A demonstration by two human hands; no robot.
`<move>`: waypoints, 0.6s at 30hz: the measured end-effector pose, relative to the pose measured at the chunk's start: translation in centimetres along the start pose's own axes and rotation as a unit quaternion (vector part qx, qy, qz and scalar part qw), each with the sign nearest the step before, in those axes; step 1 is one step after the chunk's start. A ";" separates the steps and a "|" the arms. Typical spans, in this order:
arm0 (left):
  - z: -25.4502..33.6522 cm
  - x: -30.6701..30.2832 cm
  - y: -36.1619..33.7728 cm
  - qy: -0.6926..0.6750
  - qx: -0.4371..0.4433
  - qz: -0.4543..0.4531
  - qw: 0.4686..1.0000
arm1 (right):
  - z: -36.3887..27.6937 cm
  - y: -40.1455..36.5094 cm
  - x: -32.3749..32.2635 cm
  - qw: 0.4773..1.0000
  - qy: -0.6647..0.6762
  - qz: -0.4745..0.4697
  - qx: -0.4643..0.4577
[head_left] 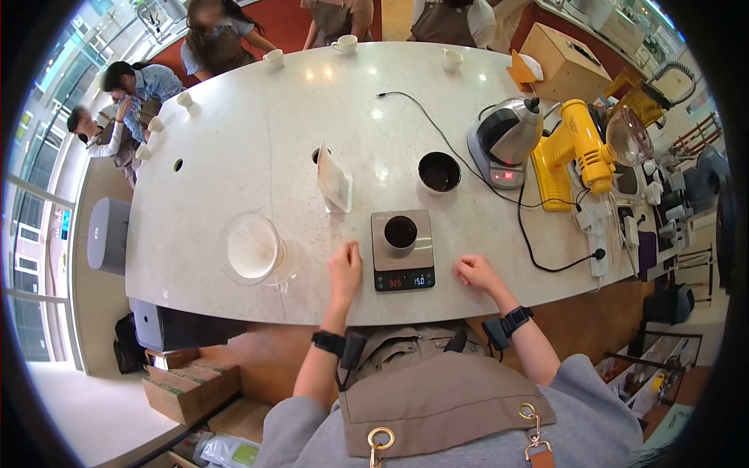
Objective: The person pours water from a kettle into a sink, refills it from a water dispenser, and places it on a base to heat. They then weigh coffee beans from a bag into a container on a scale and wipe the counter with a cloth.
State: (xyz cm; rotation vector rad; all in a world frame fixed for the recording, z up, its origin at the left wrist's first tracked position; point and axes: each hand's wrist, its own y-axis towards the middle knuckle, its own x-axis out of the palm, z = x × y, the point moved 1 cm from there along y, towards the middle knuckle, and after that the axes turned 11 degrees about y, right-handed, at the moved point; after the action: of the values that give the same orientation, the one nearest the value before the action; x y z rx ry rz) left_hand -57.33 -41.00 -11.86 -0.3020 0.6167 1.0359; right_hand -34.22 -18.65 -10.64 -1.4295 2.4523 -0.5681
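A grey digital scale (pixel 402 251) sits near the front edge of the white round table (pixel 257 132), with a small cup of dark coffee grounds (pixel 400 232) on it. My left hand (pixel 345 270) rests on the table just left of the scale, fingers loosely curled, holding nothing. My right hand (pixel 474 273) rests on the table to the right of the scale, fingers curled, also holding nothing. A glass carafe with a white paper-filter dripper (pixel 253 249) stands further left. A stand of paper filters (pixel 334 181) is behind the scale.
A dark bowl (pixel 439 171), a gooseneck kettle on its base (pixel 507 140) and a yellow grinder (pixel 581 148) stand at the right, with cables across the table. White cups (pixel 345 44) line the far rim. Several people stand beyond it. Cardboard boxes (pixel 187 382) lie below left.
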 end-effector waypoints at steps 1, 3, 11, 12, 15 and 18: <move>0.3 0.1 -1.1 -0.014 0.012 -0.012 1.000 | -0.3 0.5 0.8 1.000 -0.001 0.001 -0.003; 1.2 0.0 -2.9 -0.027 0.005 -0.028 0.999 | -1.0 1.5 1.9 1.000 -0.003 -0.022 -0.005; 1.4 0.0 -4.7 -0.065 0.037 -0.075 0.994 | 0.2 3.1 2.6 0.995 -0.073 -0.057 -0.046; 1.6 -0.1 -4.8 -0.053 0.054 -0.076 0.994 | 0.4 3.2 2.5 0.994 -0.075 -0.056 -0.047; 1.4 -0.2 -4.8 -0.042 0.089 -0.072 0.993 | 0.2 3.0 2.5 0.993 -0.093 -0.062 -0.047; 1.4 -0.1 -4.4 -0.037 0.111 -0.094 0.989 | 0.7 2.8 2.2 0.992 -0.074 -0.089 -0.057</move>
State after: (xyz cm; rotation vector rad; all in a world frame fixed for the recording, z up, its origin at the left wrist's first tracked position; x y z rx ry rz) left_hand -53.06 -42.49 -10.87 -0.1224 0.6191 0.7860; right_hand -37.21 -19.49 -12.58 -1.6836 2.2884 -0.3474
